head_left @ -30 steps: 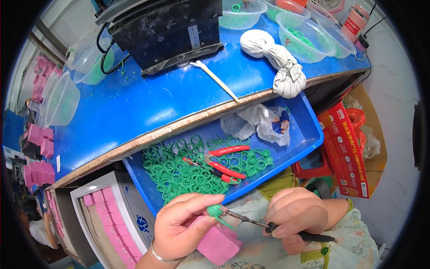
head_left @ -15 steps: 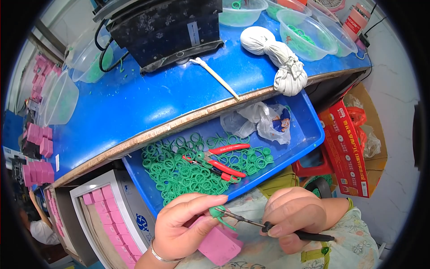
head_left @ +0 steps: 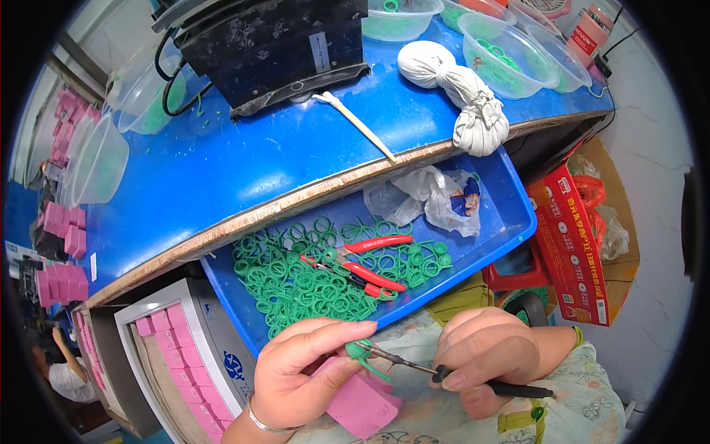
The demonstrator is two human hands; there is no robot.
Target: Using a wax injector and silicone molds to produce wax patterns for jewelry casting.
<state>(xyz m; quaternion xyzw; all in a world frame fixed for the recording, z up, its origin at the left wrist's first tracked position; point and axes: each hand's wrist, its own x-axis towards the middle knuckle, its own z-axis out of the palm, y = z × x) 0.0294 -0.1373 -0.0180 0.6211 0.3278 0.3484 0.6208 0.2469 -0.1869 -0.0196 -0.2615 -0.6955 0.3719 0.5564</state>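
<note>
My left hand (head_left: 299, 374) pinches a small green wax piece (head_left: 358, 350) with a thin stem hanging down, between thumb and forefinger. Just under that thumb is a pink block (head_left: 367, 407); whether the hidden fingers grip it I cannot tell. Wrapped round a thin pen-like tool with a black handle (head_left: 518, 390) and a slim metal shaft, my right hand (head_left: 481, 354) points it leftward. The tool's tip touches or nearly touches the green piece. Beyond the hands, a blue tray (head_left: 484, 259) holds a heap of green rings (head_left: 296, 285) and red-handled pliers (head_left: 381, 277).
A blue workbench (head_left: 222, 170) carries a black machine (head_left: 274, 59), a pale stick (head_left: 359, 129), a tied white cloth bundle (head_left: 473, 103) and clear bowls (head_left: 510, 63). Pink blocks fill a drawer (head_left: 185, 362) at left. A red carton (head_left: 569, 244) stands right. Another person (head_left: 70, 377) is far left.
My hands, the green piece and the tool hold nearly still. At the far left, the other person's arm has shifted slightly.
</note>
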